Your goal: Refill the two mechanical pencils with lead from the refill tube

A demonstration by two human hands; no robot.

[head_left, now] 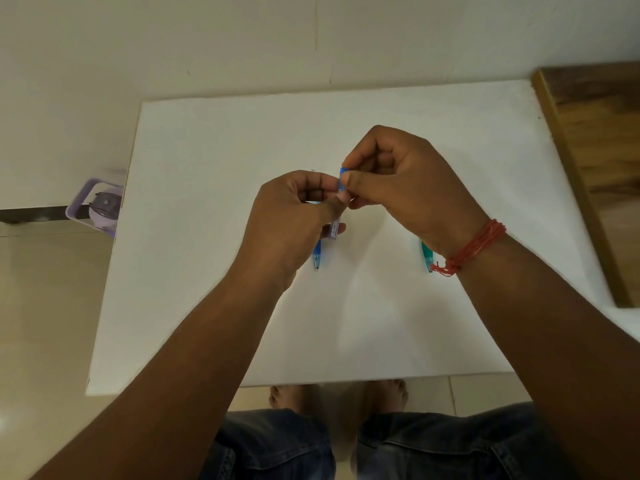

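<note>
My left hand (294, 216) grips the small purple lead refill tube (336, 227) above the middle of the white table (207, 237). My right hand (398, 181) pinches the tube's blue cap end (343, 178) between thumb and forefinger. The blue mechanical pencil (316, 256) lies on the table, mostly hidden beneath my left hand. Only the tip end of the green mechanical pencil (426, 258) shows from under my right wrist.
A lilac container (95, 209) stands on the floor off the table's left edge. A wooden surface (599, 161) borders the table on the right. My knees and bare feet (336, 400) are below the near edge.
</note>
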